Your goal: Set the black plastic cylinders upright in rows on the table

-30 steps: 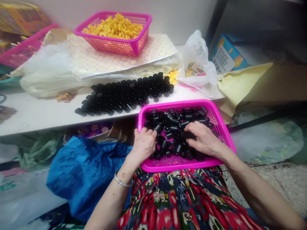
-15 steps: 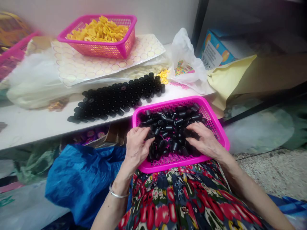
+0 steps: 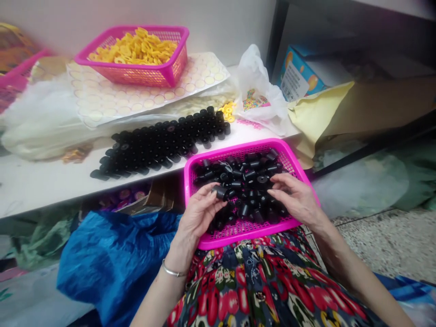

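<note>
My left hand [image 3: 203, 210] pinches a black plastic cylinder [image 3: 220, 192] between thumb and fingertips, just over the left side of a pink plastic basket [image 3: 235, 241]. On the right side, my right hand [image 3: 293, 196] has its thumb and fingers closed about another black cylinder [image 3: 263, 180], whose round end with a small centre hole faces up. Loose black cylinders [image 3: 245, 210] lie jumbled beneath both hands in the basket, which rests at my lap against the shelf edge. Many similar cylinders [image 3: 160, 144] stand packed in slanting rows on the white shelf [image 3: 44, 186].
A second pink basket [image 3: 136, 75] of yellow plastic pieces [image 3: 139, 47] sits on a circle-patterned sheet [image 3: 200, 75]. To its right are a white plastic bag [image 3: 254, 77], a blue box [image 3: 296, 75] and yellow paper [image 3: 316, 109]. A blue bag [image 3: 109, 259] hangs below the shelf.
My left hand has lifted and turned, bringing a black cylinder into clear sight at its fingertips. My right hand has risen slightly, with a cylinder's round end now showing. The view has shifted a little.
</note>
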Motion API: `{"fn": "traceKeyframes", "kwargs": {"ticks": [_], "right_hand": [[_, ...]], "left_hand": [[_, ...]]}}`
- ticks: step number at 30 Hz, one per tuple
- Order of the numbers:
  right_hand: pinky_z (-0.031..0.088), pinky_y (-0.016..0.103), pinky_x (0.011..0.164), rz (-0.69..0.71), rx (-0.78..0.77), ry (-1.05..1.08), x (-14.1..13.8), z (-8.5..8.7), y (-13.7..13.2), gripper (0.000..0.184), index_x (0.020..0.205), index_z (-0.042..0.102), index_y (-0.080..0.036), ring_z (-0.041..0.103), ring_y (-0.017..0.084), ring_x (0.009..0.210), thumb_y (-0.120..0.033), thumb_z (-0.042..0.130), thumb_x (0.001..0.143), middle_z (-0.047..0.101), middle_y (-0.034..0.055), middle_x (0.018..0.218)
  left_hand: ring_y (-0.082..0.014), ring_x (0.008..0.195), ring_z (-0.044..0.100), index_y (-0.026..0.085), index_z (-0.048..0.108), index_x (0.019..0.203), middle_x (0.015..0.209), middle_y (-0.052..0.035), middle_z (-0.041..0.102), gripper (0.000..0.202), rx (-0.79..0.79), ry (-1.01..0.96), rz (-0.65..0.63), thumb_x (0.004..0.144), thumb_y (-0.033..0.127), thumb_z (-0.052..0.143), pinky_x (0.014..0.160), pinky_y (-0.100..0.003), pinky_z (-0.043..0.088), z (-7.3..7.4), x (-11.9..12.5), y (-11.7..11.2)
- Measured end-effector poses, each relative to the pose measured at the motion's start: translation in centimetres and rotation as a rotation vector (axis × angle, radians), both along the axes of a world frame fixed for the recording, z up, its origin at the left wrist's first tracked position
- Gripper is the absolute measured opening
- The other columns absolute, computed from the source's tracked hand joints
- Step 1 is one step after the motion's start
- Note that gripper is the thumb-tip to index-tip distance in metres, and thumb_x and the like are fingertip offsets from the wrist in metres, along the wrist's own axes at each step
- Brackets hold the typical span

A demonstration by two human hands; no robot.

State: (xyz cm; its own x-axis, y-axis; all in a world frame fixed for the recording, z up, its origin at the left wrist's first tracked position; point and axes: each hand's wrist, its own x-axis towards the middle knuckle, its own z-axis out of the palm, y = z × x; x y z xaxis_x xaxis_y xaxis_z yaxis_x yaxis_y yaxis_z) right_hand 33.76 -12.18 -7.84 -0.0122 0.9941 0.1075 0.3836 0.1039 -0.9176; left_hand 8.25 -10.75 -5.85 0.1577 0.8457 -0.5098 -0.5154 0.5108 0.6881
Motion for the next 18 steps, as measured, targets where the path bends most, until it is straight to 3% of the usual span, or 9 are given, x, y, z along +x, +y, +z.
{"fn": "traceKeyframes", "kwargs": {"ticks": [7, 11, 14, 16, 18], "right_hand": [[0.05, 0.031, 0.063, 0.042, 0.045, -0.102, -0.6, -0.4, 1.5, 0.021, 0.105, 0.057, -0.022, 0.056, 0.015, 0.069, -0.026, 0.057, 0.084, 0.056, 0.0039, 0.094], [0.05, 0.038, 0.079, 0.162, 0.128, -0.439, -1.3, 0.1, 3.0, 0.035, 0.119, 0.052, -0.022, 0.058, 0.021, 0.09, -0.027, 0.056, 0.084, 0.054, 0.0091, 0.117], [0.047, 0.039, 0.08, 0.29, 0.135, -0.662, -1.4, 0.7, 3.9, 0.021, 0.105, 0.059, -0.019, 0.056, 0.024, 0.094, -0.022, 0.05, 0.086, 0.058, 0.009, 0.103], [0.048, 0.035, 0.077, 0.28, 0.116, -0.601, -1.2, 0.8, 4.3, 0.016, 0.096, 0.059, -0.019, 0.057, 0.02, 0.086, -0.018, 0.045, 0.088, 0.057, 0.0066, 0.093], [0.048, 0.032, 0.074, 0.235, 0.096, -0.458, -0.8, 0.7, 4.4, 0.018, 0.103, 0.056, -0.02, 0.057, 0.018, 0.081, -0.018, 0.044, 0.089, 0.057, 0.0052, 0.093]], "left_hand": [[-0.0138, 0.076, 0.066, 0.012, 0.066, 0.084, 0.088, -0.0046, 0.069, 0.011, -0.076, -0.1, 0.008, 0.074, 0.009, 0.064, 0.072, -0.029, 0.059, -0.9, 0.2, 0.2], [-0.0128, 0.071, 0.066, 0.014, 0.065, 0.092, 0.083, -0.0036, 0.068, 0.022, -0.082, -0.084, -0.021, 0.071, 0.009, 0.067, 0.07, -0.027, 0.058, -1.0, 0.6, 0.3], [-0.0127, 0.07, 0.065, 0.014, 0.065, 0.099, 0.084, -0.005, 0.069, 0.03, -0.073, -0.084, -0.053, 0.07, 0.01, 0.069, 0.069, -0.026, 0.056, -0.5, 1.2, 0.3], [-0.0135, 0.071, 0.065, 0.013, 0.065, 0.097, 0.083, -0.0062, 0.069, 0.027, -0.069, -0.098, -0.068, 0.07, 0.01, 0.069, 0.07, -0.026, 0.056, -0.1, 1.7, 0.4], [-0.0147, 0.071, 0.066, 0.012, 0.064, 0.094, 0.082, -0.007, 0.069, 0.024, -0.069, -0.112, -0.086, 0.071, 0.011, 0.069, 0.069, -0.026, 0.056, 0.1, 2.3, 0.5]]}}
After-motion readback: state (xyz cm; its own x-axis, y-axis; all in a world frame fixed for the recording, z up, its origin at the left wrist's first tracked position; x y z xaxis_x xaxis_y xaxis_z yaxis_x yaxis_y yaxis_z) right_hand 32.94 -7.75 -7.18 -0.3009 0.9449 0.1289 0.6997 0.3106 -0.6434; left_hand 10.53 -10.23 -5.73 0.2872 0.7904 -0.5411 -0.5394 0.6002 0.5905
